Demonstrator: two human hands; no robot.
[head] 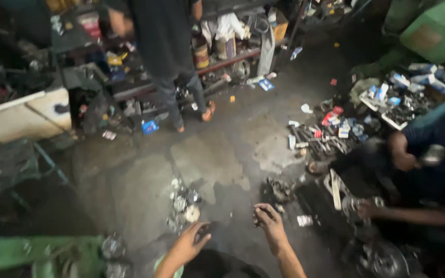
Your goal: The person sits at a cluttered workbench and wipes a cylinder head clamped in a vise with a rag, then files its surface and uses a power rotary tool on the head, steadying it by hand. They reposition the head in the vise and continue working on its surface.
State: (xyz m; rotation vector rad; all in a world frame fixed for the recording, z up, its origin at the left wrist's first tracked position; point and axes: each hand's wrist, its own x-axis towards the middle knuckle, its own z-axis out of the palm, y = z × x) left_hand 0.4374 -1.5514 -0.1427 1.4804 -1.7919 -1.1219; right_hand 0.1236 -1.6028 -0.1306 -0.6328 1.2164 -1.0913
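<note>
The head camera looks down on a stained, oil-dark concrete workshop floor (145,190). The person's left hand (189,246) enters at six o'clock, fingers curled loosely around a small dark object (205,229) near the thumb; blur prevents saying what the object is or how firmly it is gripped. The right hand (269,219), just to the five o'clock side, is raised with the fingers bent inward and close together over another small dark piece (260,212), apparently pinched at the fingertips, though this cannot be confirmed. Both hands are held above the floor and apart from each other, which suits small parts kept up for handling rather than laid down in the grime. A cluster of round metal parts (184,203), pale and greasy, lies on the floor at about seven o'clock from frame centre, just beyond the left hand, within easy reach. At three o'clock a seated co-worker (439,170) in dark clothing has one hand (368,210) on a dismantled assembly (336,193) on the floor. Behind that, at two o'clock, loose tools and small red, white and blue boxes (336,126) are strewn in a heap. At twelve o'clock a standing person (171,56) faces cluttered shelving (233,46). A green metal frame (37,255) occupies eight o'clock.
</note>
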